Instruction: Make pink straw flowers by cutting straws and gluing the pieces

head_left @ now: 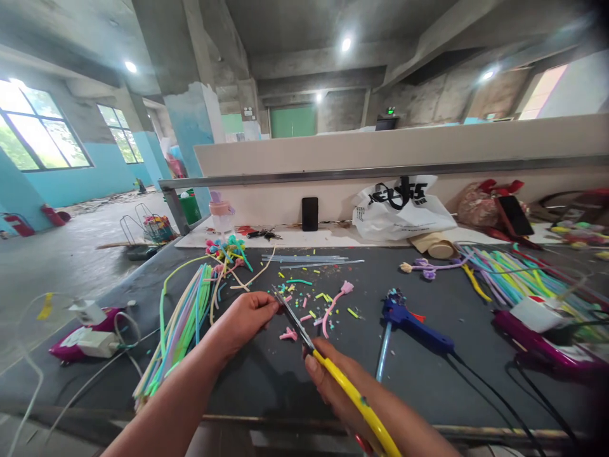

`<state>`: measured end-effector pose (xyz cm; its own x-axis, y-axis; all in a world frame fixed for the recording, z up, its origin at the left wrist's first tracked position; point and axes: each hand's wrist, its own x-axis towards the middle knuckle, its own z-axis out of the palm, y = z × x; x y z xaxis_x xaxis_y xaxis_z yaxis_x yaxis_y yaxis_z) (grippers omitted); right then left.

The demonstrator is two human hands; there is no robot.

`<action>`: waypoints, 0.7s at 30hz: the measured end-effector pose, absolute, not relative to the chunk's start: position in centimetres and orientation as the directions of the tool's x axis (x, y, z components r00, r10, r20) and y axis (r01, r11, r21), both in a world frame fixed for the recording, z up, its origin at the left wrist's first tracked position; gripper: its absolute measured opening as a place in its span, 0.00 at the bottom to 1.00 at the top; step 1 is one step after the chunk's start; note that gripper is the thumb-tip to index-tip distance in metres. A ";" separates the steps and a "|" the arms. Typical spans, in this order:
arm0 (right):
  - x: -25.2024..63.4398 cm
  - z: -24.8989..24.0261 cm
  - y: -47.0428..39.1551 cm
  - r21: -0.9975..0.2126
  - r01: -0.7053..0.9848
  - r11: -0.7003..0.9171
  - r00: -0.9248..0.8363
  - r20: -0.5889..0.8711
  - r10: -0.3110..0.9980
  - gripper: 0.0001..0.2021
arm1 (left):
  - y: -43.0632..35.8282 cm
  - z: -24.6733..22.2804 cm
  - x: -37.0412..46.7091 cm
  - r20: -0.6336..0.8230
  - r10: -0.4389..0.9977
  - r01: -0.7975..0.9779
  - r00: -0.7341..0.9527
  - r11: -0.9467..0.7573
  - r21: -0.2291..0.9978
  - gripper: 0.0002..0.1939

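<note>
My right hand [320,377] grips a pair of scissors [346,386] with yellow handles, its blades pointing up and left. Beside the blade tips, my left hand [250,317] is closed in a pinch; whatever is between its fingertips is too hidden to name. Around the blades lie small pink, yellow and green cut pieces. A bent pink fuzzy stem [329,312] with a shaped end rests right of the blades, and a small pink piece [288,334] lies below them. Left of my left hand is a bundle of coloured fuzzy stems [190,317].
A blue glue gun [419,327] with a trailing cord lies at right. Clear sticks [309,259] lie farther back. Purple power strips [537,339] with white plugs flank the work area. A phone [309,214], plastic bag [404,209] and pink-lidded cup [221,216] stand along the back.
</note>
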<state>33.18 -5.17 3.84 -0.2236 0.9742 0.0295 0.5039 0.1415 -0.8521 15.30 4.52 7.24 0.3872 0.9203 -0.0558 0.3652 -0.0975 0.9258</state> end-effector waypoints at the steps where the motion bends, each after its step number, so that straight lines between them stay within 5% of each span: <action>1: 33.1 3.8 -5.2 -0.851 0.507 0.136 -0.222 0.024 0.975 0.22 | 4.6 7.2 15.4 -0.055 0.918 0.363 0.393 -0.100 0.926 0.19; 21: 32.9 5.2 -5.3 -0.794 0.595 0.128 -0.222 -0.010 0.975 0.16 | 4.7 6.9 15.5 -0.072 0.917 0.392 0.393 -0.096 0.915 0.17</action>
<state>32.86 -5.26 5.20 -0.2221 0.9750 -0.0097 0.5947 0.1276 -0.7938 15.50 4.67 6.91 0.3926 0.9169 -0.0722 0.3924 -0.0960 0.9148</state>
